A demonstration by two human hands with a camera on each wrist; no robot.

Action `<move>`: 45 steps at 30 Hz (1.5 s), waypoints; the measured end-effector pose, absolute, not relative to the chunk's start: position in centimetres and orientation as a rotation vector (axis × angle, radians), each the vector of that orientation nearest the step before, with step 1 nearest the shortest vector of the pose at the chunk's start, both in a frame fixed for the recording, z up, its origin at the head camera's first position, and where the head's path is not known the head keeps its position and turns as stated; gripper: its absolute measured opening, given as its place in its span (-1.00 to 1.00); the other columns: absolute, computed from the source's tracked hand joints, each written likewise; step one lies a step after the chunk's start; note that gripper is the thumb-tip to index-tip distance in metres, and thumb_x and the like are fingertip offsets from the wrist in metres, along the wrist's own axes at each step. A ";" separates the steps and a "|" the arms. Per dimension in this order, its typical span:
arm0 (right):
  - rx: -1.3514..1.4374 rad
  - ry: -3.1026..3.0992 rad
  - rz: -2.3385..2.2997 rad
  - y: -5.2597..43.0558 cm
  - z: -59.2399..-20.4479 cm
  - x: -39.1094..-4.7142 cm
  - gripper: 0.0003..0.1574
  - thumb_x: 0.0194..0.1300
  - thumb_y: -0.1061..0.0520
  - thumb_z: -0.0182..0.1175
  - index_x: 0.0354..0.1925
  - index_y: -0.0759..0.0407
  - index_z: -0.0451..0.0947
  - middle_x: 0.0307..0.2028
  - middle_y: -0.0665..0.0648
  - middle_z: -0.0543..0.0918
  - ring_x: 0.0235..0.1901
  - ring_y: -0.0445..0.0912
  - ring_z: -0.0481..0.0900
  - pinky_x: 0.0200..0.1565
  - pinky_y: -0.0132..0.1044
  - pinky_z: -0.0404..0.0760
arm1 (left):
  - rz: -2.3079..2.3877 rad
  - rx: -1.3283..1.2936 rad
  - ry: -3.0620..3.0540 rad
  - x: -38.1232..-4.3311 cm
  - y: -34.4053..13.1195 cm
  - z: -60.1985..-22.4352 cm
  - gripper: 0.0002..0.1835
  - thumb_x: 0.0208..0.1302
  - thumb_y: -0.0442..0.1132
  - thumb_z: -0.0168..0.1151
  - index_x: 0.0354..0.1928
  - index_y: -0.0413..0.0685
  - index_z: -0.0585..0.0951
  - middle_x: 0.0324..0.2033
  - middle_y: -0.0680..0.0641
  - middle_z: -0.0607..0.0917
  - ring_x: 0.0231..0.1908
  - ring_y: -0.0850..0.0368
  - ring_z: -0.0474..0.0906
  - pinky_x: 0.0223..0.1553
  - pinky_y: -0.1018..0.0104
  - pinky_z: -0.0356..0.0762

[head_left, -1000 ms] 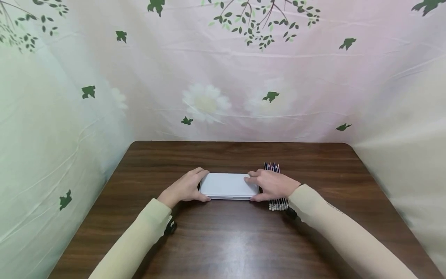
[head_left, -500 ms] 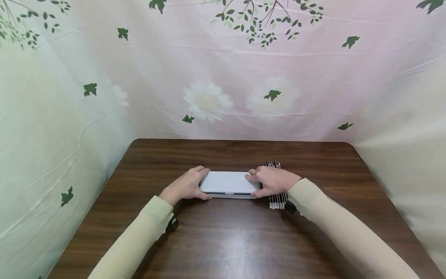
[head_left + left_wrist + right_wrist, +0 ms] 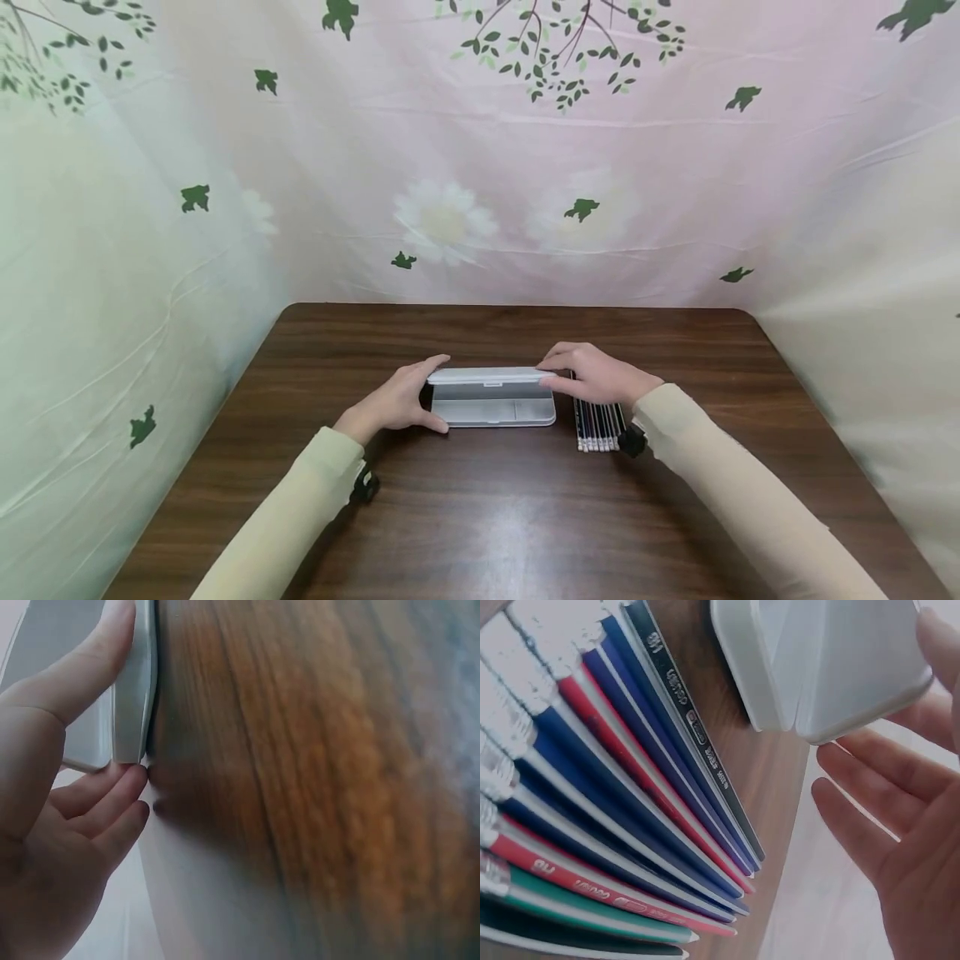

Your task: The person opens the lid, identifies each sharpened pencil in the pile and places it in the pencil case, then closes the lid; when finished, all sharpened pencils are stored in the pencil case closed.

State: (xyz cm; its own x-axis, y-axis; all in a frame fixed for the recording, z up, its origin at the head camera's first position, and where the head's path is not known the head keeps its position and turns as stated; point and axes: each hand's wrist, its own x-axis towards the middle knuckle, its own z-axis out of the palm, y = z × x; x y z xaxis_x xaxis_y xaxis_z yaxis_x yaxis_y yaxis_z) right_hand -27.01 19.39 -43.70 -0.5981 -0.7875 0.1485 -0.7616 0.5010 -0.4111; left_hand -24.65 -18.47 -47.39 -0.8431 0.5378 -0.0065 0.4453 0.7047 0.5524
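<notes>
A pale grey pencil case (image 3: 474, 412) sits mid-table with its lid (image 3: 480, 377) tilted up, its bare inside and a small divider showing. At the left end, my left hand (image 3: 392, 403) spans the case, thumb at the front corner and fingers toward the back. The left wrist view has that thumb over the case's rim (image 3: 133, 712) and fingertips against its end. My right hand (image 3: 600, 373) pinches the lid's right end, thumb on the inner side, fingers behind. Beneath that hand lies a row of pencils (image 3: 597, 427), their far ends partly hidden.
Close up, the pencils (image 3: 652, 780) are blue, red, green and black with white stripes, lying side by side just right of the case. The brown wood-grain table (image 3: 480, 508) ends at a patterned cloth backdrop (image 3: 495, 150).
The pencil case lid has swung up from shut, its front edge lifting and moving back. My right hand rose with it and shifted slightly away. The left hand stayed at the left end.
</notes>
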 end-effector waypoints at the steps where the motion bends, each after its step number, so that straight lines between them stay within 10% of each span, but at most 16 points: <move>1: -1.389 2.689 -0.725 19.4 -43.8 -27.2 -0.59 0.58 -0.06 0.21 0.14 0.16 0.74 0.06 0.06 0.73 0.10 -0.07 0.67 0.15 -0.03 0.66 | 0.844 0.789 2.734 -24.6 -18.5 -47.4 0.31 -0.08 0.12 0.75 0.62 -0.16 0.17 0.45 -0.21 0.46 0.38 -0.11 0.46 0.40 -0.08 0.41; 12: -1.161 2.840 -0.986 19.1 -44.1 -28.2 -0.79 0.67 0.09 0.05 0.17 0.05 0.45 -0.22 0.15 0.71 -0.38 -0.09 0.62 -0.29 -0.21 0.61 | 0.985 0.717 2.732 -24.4 -18.5 -47.7 0.37 -0.14 -0.05 0.80 0.59 -0.17 0.04 0.20 -0.10 0.68 0.20 0.00 0.60 0.34 0.00 0.46; 22: -1.103 2.970 -1.014 18.6 -44.6 -29.1 -0.68 0.63 0.28 0.02 0.26 0.17 0.46 -0.21 0.24 0.74 -0.29 0.06 0.73 -0.32 -0.13 0.65 | 0.985 0.655 2.763 -24.5 -18.5 -47.7 0.49 -0.18 0.00 0.81 0.62 -0.12 -0.11 0.22 -0.11 0.70 0.22 -0.03 0.60 0.36 -0.06 0.43; 33: -0.903 3.053 -0.550 18.0 -46.3 -29.2 -0.35 0.45 0.15 0.33 0.36 0.46 0.47 0.24 0.40 0.58 0.13 0.16 0.65 0.13 0.04 0.68 | 0.809 0.704 2.750 -24.7 -18.6 -47.5 0.08 -0.08 0.05 0.76 0.47 -0.20 0.45 0.17 -0.13 0.67 0.17 -0.02 0.58 0.31 0.01 0.50; 45: -1.011 3.071 -0.495 17.5 -46.7 -28.9 -0.87 0.39 0.27 0.37 -0.12 0.31 0.74 -0.13 0.28 0.72 -0.26 -0.03 0.67 -0.24 -0.20 0.71 | 0.764 0.683 2.767 -24.8 -18.4 -47.3 0.04 -0.10 0.09 0.76 0.43 -0.13 0.52 0.10 -0.09 0.68 0.13 0.03 0.57 0.28 0.06 0.52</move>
State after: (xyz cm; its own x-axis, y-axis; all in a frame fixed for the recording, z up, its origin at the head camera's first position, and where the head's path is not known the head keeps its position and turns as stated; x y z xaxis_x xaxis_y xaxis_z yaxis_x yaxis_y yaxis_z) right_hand -28.90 17.52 -46.73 -0.8012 -0.5585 0.2147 -0.5977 0.7640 -0.2430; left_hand -24.79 -18.35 -47.27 -0.8757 0.4792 -0.0588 0.3812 0.7610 0.5249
